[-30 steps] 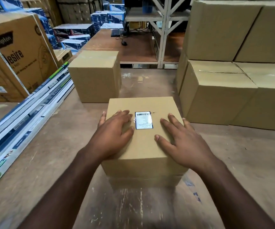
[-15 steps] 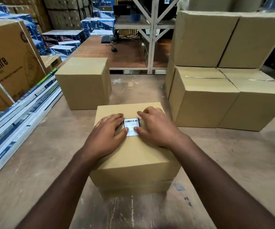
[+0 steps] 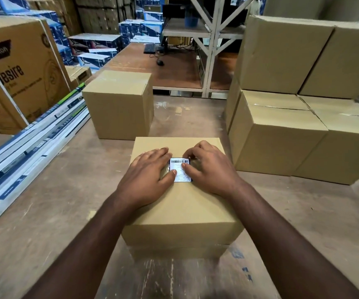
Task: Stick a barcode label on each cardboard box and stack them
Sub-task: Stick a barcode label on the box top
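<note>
Sitting directly under both hands is a closed cardboard box [image 3: 182, 212], its flaps shut so nothing of its contents shows; a white barcode label [image 3: 180, 170] lies flat on its top face between the two hands. Just beyond the left hand stands a second closed box [image 3: 118, 104], apart from the first. To the right of the right hand a stack of plain boxes [image 3: 292, 130] rises in two tiers, all sealed.

The left hand [image 3: 147, 182] lies flat with fingers straight, palm on the box top, its thumb tip touching the label's left edge. The right hand [image 3: 209, 171] rests on the box with fingers bent, the thumb and fingertips pressing on the label's right side and top corner.

The boxes stand on a worn, scuffed brown desk [image 3: 45, 212]. Left of the left hand lie long flat white-and-blue cartons [image 3: 23, 147], with a large printed carton [image 3: 12, 78] behind them. Far ahead of the hands are a white metal rack [image 3: 208, 50], a keyboard [image 3: 149, 48] and stacked blue boxes [image 3: 139, 29].
</note>
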Demonstrator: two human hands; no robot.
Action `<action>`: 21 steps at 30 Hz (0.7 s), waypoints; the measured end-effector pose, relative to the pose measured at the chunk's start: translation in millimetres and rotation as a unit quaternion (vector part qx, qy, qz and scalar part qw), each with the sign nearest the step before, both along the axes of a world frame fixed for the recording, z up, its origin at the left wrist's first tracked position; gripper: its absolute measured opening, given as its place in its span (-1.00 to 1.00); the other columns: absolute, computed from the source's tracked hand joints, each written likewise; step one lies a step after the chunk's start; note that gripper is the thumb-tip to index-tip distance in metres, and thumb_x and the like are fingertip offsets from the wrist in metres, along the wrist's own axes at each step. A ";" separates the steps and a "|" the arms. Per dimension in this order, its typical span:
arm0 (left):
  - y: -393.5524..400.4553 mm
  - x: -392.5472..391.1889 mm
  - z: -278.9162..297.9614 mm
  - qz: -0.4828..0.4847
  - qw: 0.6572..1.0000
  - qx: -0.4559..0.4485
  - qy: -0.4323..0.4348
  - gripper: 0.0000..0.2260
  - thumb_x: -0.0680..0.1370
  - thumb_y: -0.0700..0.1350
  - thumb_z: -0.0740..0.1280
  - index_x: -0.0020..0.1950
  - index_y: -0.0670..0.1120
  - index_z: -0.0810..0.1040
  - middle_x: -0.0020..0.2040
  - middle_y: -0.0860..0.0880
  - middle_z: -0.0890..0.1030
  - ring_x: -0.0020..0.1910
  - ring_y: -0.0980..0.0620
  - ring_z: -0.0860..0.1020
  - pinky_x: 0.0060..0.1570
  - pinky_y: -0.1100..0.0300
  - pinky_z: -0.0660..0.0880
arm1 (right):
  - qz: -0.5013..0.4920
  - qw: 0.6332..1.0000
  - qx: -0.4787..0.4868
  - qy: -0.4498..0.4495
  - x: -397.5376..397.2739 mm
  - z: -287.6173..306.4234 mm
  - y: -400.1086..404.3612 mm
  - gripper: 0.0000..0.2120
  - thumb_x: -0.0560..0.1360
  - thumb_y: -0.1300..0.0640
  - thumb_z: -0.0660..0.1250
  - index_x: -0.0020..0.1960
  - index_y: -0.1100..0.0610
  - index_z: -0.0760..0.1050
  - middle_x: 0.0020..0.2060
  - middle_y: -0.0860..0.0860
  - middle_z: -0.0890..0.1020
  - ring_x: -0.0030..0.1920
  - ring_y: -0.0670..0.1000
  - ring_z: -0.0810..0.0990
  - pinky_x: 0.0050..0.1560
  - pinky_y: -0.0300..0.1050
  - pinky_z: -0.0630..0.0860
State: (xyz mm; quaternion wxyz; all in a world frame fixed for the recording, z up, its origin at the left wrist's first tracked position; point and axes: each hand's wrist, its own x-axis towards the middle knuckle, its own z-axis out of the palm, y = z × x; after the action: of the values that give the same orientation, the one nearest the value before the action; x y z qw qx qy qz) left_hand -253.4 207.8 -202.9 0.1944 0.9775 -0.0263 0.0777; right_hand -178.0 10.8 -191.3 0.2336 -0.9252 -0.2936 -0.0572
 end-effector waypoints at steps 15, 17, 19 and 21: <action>-4.8 14.4 1.8 0.033 0.997 -0.067 -0.029 -0.76 0.59 0.09 0.31 0.25 0.13 0.50 0.46 0.18 0.40 0.46 0.10 0.30 0.36 0.11 0.18 | -0.005 0.999 0.038 0.020 -1.0 -0.5 -5.0 -0.59 0.55 -0.13 0.35 0.37 -0.07 0.51 0.13 -0.14 0.50 0.17 -0.08 0.48 0.10 -0.12 0.42; -3.9 9.2 -1.8 0.023 0.996 -0.076 -0.049 -0.67 0.60 0.08 0.29 0.36 0.07 0.50 0.44 0.16 0.44 0.44 0.11 0.35 0.35 0.16 0.29 | -0.017 1.000 -0.002 -0.021 -2.7 -2.6 -4.2 -0.58 0.57 -0.11 0.29 0.39 -0.04 0.52 0.13 -0.11 0.47 0.16 -0.04 0.45 0.03 -0.14 0.32; -0.5 7.1 -2.6 0.026 0.995 -0.079 -0.050 -0.58 0.61 0.08 0.32 0.45 0.00 0.48 0.45 0.14 0.47 0.43 0.12 0.38 0.31 0.21 0.34 | -0.016 0.999 -0.011 -0.043 -4.1 -4.0 -2.9 -0.66 0.58 -0.04 0.26 0.31 -0.03 0.58 0.09 -0.12 0.47 0.13 -0.02 0.45 -0.01 -0.15 0.27; 2.7 7.7 -1.6 0.027 0.995 -0.083 -0.045 -0.57 0.60 0.08 0.36 0.45 -0.02 0.51 0.46 0.13 0.47 0.43 0.13 0.40 0.33 0.22 0.35 | -0.013 0.999 -0.001 -0.040 -3.0 -4.4 -2.4 -0.71 0.57 0.01 0.26 0.24 -0.04 0.60 0.06 -0.13 0.48 0.10 -0.02 0.45 -0.04 -0.15 0.28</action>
State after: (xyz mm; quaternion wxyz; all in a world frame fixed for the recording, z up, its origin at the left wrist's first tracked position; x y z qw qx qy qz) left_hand -245.7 210.4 -204.5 0.2710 0.9539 -0.0020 0.1291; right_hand -181.0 8.4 -195.7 0.2195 -0.9261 -0.2913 -0.0969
